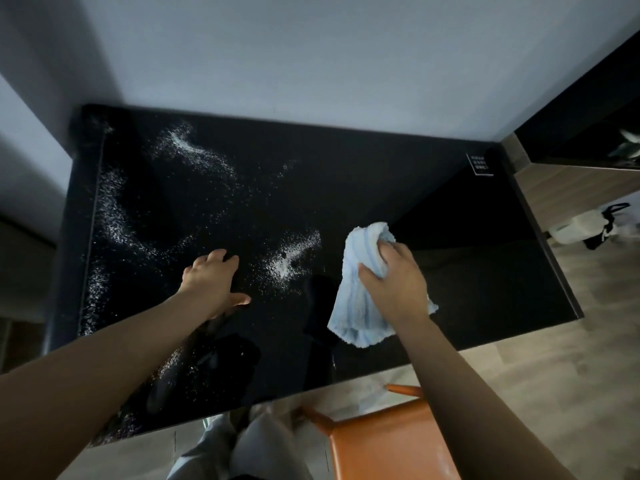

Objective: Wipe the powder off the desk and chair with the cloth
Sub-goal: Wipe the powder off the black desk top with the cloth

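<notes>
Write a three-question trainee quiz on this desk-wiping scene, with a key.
1. True or false: the left hand rests on the desk and holds nothing.
2. What does the right hand grip? A) a cloth B) a sponge C) a brush
3. Fill in: most of the powder lies on the person's ____ side of the desk.

Key: 1 true; 2 A; 3 left.
</notes>
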A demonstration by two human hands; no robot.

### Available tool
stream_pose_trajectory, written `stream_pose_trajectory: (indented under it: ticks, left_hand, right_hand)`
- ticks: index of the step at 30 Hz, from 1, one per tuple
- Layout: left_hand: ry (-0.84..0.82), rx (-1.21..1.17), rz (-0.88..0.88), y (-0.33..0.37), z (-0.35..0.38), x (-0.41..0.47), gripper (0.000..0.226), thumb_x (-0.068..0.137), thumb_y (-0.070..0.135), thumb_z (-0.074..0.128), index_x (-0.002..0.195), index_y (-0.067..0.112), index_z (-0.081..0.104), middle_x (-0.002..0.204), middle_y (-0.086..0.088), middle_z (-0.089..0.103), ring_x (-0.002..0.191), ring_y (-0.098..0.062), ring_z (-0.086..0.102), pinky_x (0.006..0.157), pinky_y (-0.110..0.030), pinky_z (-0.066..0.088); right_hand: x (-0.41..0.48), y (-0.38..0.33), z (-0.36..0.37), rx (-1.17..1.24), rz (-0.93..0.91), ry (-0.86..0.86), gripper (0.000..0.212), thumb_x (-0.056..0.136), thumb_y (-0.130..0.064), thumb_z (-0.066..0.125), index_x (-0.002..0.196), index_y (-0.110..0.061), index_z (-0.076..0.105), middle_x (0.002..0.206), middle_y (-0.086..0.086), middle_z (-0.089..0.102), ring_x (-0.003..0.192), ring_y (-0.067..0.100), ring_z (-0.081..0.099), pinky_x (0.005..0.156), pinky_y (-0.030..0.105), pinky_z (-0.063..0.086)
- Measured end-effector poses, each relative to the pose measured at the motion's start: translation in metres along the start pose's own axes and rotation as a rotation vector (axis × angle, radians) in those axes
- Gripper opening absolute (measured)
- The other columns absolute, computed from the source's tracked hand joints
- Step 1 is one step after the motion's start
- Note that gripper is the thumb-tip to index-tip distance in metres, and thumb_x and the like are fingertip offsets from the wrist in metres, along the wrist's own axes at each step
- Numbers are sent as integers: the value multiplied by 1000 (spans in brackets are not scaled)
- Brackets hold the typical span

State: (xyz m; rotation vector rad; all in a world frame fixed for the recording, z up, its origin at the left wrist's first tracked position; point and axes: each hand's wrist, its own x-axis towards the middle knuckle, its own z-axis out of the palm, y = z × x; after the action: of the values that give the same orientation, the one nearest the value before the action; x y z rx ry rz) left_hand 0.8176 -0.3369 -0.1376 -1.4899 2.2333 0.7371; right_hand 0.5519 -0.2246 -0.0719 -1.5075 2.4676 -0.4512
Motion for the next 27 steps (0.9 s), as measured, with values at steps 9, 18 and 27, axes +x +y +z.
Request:
stream_pose_trajectory:
  ticks: [9,18,27]
  left_hand:
    - [100,-28,-35,-12,-34,25,90,85,62,55,153,22,12,161,-2,6,148,-27,1,118,-46,15]
    - [75,-19,-112,-12,-52,84,108,75,76,53,153,25,-2,160,-3,-15,145,-38,-16,117,-54,11]
    - [19,44,-175,-25,-39,119,133,57,88,54,149,28,-21,152,-3,-38,142,-38,-26,114,-60,1]
  right_hand:
    - [125,-42,-4,58,-145,-80,41,87,-37,61,124,-21,54,118,-2,53,103,17,55,87,38,49]
    - [251,-65,25,29,-289,-107,31,87,-34,63,112,-17,58,116,2,55,97,21,57,76,30,42]
    - [343,-84,74,-54,-362,-206,47,90,-36,60,131,-14,52,131,6,51,109,25,56,78,29,39]
